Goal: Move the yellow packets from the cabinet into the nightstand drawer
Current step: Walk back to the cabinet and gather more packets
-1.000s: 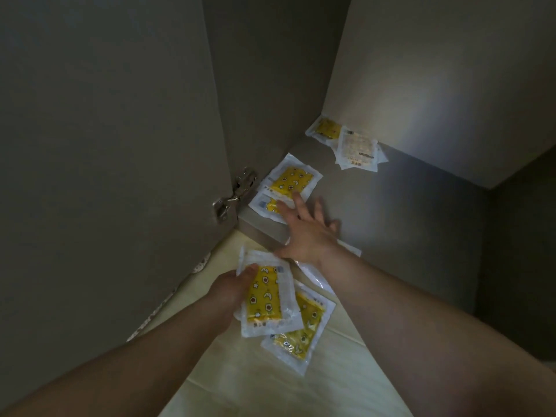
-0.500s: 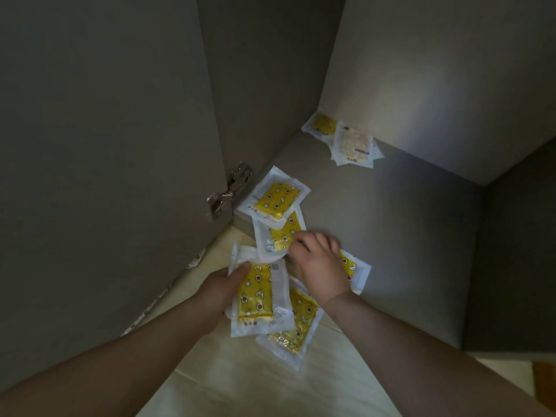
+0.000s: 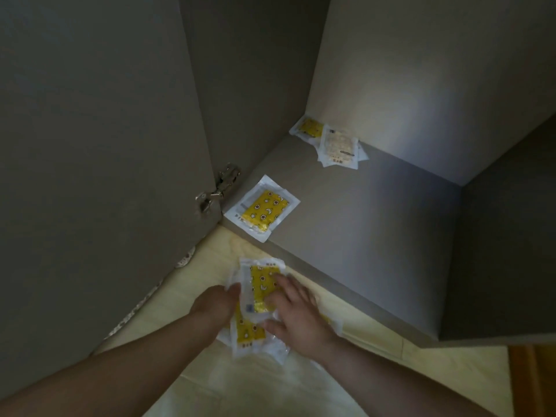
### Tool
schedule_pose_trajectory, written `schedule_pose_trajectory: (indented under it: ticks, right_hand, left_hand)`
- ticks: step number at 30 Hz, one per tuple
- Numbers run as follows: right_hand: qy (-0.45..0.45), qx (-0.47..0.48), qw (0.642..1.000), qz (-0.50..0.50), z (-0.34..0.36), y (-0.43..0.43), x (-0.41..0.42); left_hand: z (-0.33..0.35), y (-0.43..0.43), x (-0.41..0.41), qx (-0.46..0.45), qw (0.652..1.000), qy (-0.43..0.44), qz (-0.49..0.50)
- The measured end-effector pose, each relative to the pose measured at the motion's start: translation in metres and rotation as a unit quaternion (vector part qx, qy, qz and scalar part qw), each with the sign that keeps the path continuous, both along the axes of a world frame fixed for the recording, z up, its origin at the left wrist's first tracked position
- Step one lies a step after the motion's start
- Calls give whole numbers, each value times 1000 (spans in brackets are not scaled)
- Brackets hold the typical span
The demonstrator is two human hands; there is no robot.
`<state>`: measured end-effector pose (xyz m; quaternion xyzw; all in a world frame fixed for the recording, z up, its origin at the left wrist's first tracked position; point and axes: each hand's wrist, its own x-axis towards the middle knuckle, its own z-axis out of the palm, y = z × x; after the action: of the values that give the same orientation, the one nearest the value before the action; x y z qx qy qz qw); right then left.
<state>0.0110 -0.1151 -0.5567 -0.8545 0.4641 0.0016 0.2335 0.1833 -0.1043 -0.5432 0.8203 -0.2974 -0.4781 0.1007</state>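
Your left hand [image 3: 215, 308] grips the stack [image 3: 261, 296] by its edge; your right hand [image 3: 296, 311] lies flat on top, likely squaring it for carrying. One packet [image 3: 263, 210] lies at the shelf [image 3: 376, 236] front, a pile [image 3: 334, 142] in the back corner.

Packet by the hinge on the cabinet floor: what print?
Packet: yellow centre with small star and moon shapes, white border. Head view.

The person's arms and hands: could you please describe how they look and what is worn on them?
Both arms are bare to the frame's edge, with no sleeves. The left hand and right hand wear no gloves, and no ring, watch or bracelet shows. The light is dim, so small marks cannot be told.
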Motion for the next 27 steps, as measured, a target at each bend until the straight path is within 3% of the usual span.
schedule_pose_trajectory:
  ticks: [2,9,12,17,21,23,27]
  right_hand:
    - [8,94,992,-86,9,1,-7]
    - [41,115,943,-311,14,20,-4]
    - [-28,150,903,-402,8,23,21]
    - [-178,247,798,-521,4,14,35]
    - [-236,351,727,-541,9,14,40]
    - [-262,392,697,-540,24,21,45]
    - [-293,417,673,-536,69,40,50]
  left_hand:
    - [7,-1,-7,20,988,-132,-74]
    - [15,4,-29,64,987,-134,-68]
    - [13,6,-39,43,997,-71,0]
    - [6,10,-30,-26,994,55,91]
    - [10,17,-13,-28,968,214,130]
    - [24,25,-9,-23,960,247,129]
    - [77,49,-5,-44,945,294,134]
